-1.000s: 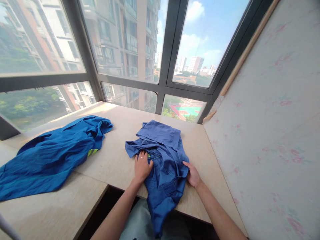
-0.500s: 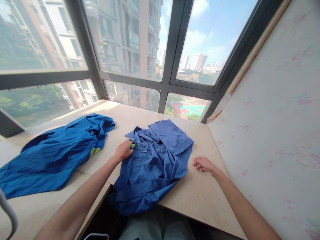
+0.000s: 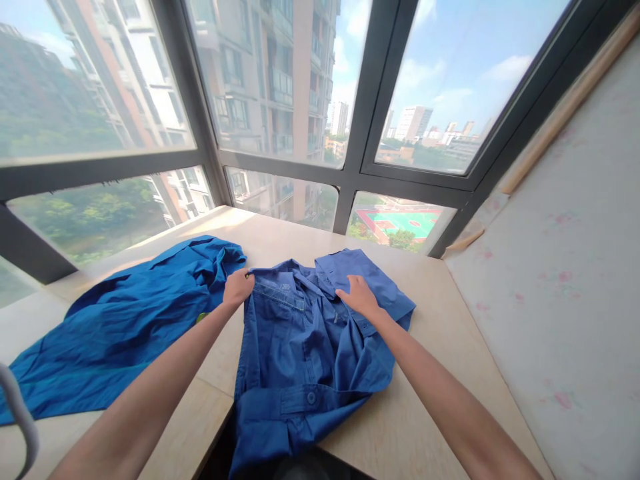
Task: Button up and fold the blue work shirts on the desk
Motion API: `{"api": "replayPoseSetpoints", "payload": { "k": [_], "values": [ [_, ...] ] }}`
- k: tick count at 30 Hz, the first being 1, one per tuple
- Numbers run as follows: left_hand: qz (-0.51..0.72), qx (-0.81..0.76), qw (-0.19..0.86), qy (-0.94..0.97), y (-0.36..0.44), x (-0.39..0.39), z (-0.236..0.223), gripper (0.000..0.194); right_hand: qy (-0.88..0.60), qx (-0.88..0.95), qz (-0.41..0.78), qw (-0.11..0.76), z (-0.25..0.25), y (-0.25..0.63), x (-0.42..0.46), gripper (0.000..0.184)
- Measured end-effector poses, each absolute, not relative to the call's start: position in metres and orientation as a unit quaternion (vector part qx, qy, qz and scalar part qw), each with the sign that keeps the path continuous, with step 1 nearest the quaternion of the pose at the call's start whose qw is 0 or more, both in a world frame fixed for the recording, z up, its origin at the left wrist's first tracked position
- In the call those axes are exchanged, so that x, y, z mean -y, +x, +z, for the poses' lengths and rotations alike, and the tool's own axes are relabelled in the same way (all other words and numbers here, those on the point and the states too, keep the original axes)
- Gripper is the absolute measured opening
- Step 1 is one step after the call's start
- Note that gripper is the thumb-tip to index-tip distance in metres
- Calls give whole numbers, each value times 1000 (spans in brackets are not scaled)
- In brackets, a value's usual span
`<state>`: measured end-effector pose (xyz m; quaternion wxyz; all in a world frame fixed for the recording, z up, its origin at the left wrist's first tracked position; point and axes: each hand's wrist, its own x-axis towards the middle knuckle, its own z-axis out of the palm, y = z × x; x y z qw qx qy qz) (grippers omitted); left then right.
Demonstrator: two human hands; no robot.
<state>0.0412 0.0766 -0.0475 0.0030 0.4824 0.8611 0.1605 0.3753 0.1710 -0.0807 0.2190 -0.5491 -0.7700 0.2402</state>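
A blue work jacket (image 3: 285, 360) lies rumpled in front of me, its buttoned band hanging over the table's near edge. Its upper left edge is pinched in my left hand (image 3: 239, 288), and the cloth below that grip is drawn fairly straight. My right hand (image 3: 361, 297) is over the jacket's upper right part, by a folded flap of lighter blue cloth (image 3: 385, 287). The thumb and fingers of that hand are apart. Whether its fingertips touch the cloth is hard to see.
Another blue garment (image 3: 145, 313) with a small yellow-green patch lies spread at the left of the pale table (image 3: 420, 413). Windows with dark frames (image 3: 280, 170) stand behind the table. A flowered wall (image 3: 565, 300) borders the right side, and a grey curved tube (image 3: 23, 420) shows at lower left.
My left hand has pulled the jacket's left edge up and outward, flattening the pocket area. My right hand has moved from the bare table onto the jacket. The view has shifted slightly left.
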Motion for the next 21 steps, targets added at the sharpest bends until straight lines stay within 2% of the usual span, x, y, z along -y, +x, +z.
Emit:
{"api": "replayPoseSetpoints", "payload": {
  "k": [3,5,10,13,14,17,21],
  "values": [
    [188,-858,-18,478,30,-97,-25,34,-560,792,190,150,-83,356,-180,74],
    [200,-857,-31,474,23,-111,-8,34,-564,803,158,109,-87,348,-184,74],
    [217,-856,-51,467,3,-136,28,31,-548,803,194,133,-97,355,-196,30],
    [245,-865,-55,435,-9,-144,44,29,-537,782,245,200,-93,377,-210,8],
    [268,-869,-54,413,-14,-146,50,29,-538,768,261,231,-89,386,-217,6],
    [345,-876,-52,334,-28,-153,71,29,-558,688,288,364,-69,419,-237,19],
    [410,-874,-88,246,-44,-160,106,31,-566,514,285,578,-35,470,-255,9]
  ]
}}
